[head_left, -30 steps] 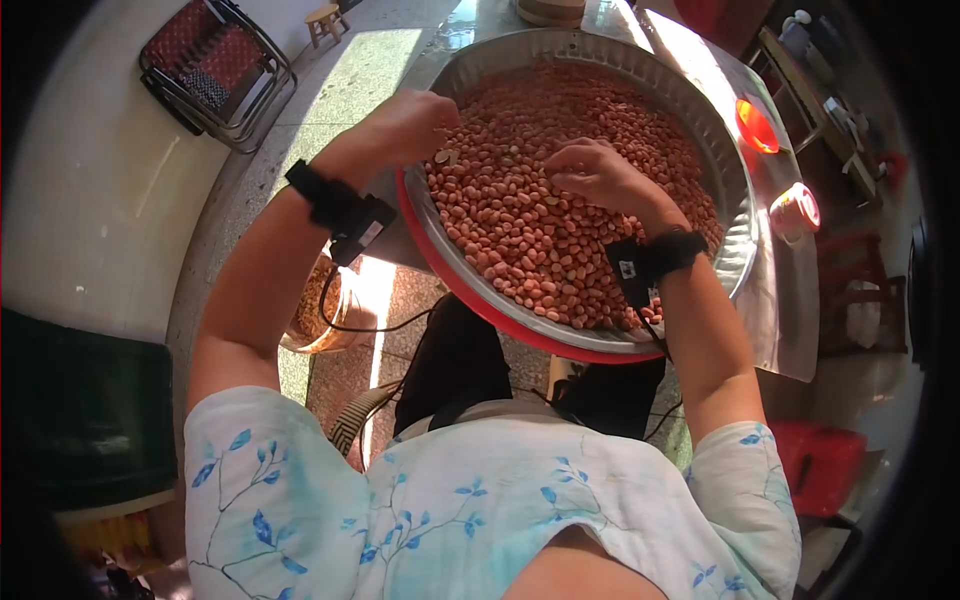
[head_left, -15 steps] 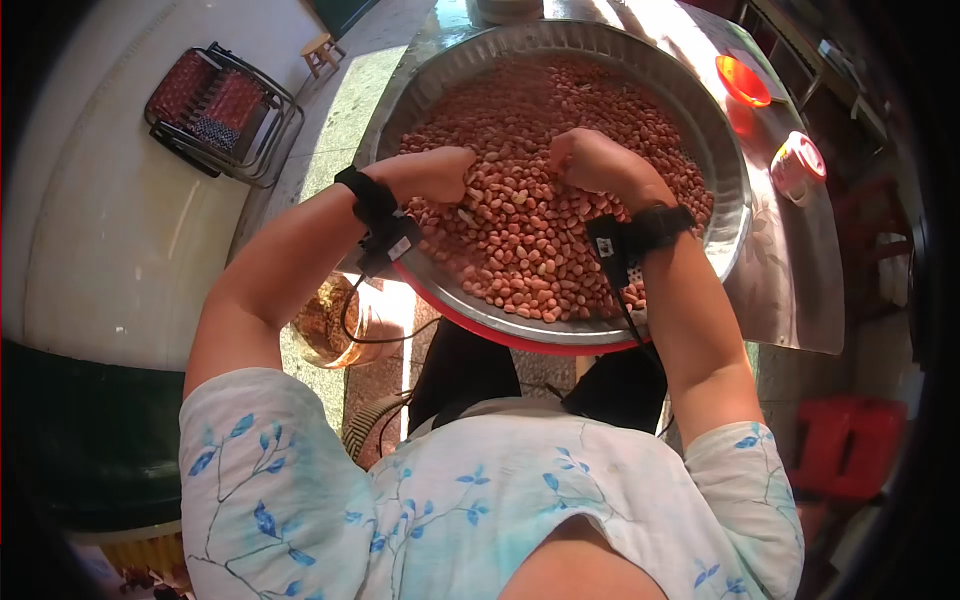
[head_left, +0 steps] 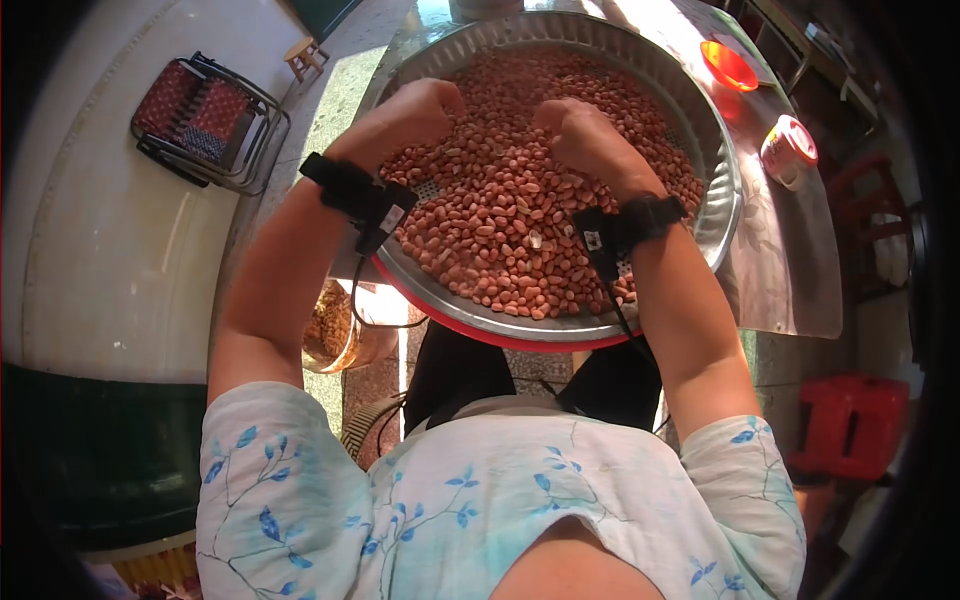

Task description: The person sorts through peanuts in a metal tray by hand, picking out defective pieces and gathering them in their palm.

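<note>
Reddish-brown nuts (head_left: pixel 490 235) are being contained by a wide, round metal pan (head_left: pixel 722 190), its body-side edge being backed by a red rim (head_left: pixel 452 324). The left hand (head_left: pixel 420 112) is being held over the pan's left side, wrist bent, fingers being curled inward; whether a nut is being pinched cannot be told. The right hand (head_left: pixel 582 138) is being held right of the pan's middle, knuckles up, fingers being folded down toward the nuts; the tips are being hidden, so neither grasp nor contact can be told.

Relation noted: the nuts are being spread below and between the two hands, and farther toward the body. One pale piece (head_left: pixel 535 240) is being seen on the body side of both hands, the right being nearer to it. No shared long axis is being shown; the nuts are being pointed every way. Perforated metal (head_left: pixel 427 188) is being exposed near the left hand, on its body side. On the right, a red bowl (head_left: pixel 729 66) and a lidded cup (head_left: pixel 790 150) are being supported by the table (head_left: pixel 790 275).
</note>
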The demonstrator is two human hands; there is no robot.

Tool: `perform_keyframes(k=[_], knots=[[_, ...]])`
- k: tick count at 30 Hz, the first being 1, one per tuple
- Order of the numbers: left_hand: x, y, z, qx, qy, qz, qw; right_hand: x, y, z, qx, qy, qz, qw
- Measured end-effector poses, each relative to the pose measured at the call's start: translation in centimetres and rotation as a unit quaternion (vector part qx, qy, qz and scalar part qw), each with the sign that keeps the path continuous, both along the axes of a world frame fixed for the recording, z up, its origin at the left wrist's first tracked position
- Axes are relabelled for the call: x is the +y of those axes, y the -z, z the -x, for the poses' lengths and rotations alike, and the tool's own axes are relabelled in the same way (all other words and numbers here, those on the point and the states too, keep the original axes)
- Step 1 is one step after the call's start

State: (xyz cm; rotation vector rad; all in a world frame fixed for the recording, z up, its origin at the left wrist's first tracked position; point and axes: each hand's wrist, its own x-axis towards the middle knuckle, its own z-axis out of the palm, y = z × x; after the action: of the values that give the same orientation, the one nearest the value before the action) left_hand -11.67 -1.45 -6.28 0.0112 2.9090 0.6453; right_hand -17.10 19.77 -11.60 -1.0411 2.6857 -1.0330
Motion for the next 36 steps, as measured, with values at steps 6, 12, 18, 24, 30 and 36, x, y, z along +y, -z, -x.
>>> perform_keyframes(k=[6,12,18,24,30,36], knots=[[1.3,5.0,-0.1,0.013,0.042,0.179,0.983,-3.0,2.2,-1.3,0.108,-0.079,0.044,0.99],[-0.2,3.8,0.4,-0.023,-0.002,0.167,0.986,-3.4,2.0,-1.3,-0.014,-0.055,-0.007,0.998],[-1.5,1.6,0.6,0.053,-0.015,0.09,0.994,-3.0,0.8,-0.4,-0.157,0.018,0.257,0.953],[3.1,0.6,0.9,0.152,0.067,-0.189,0.968,-3.5,0.8,-1.7,-0.595,0.05,0.436,0.674],[-0.5,3.2,1.2,0.0,0.106,0.184,0.977,-3.1,1.0,-1.1,-0.537,0.024,0.37,0.758],[-0.4,4.1,0.5,0.042,0.124,0.19,0.973,-3.2,1.2,-1.0,-0.198,0.008,0.146,0.969]])
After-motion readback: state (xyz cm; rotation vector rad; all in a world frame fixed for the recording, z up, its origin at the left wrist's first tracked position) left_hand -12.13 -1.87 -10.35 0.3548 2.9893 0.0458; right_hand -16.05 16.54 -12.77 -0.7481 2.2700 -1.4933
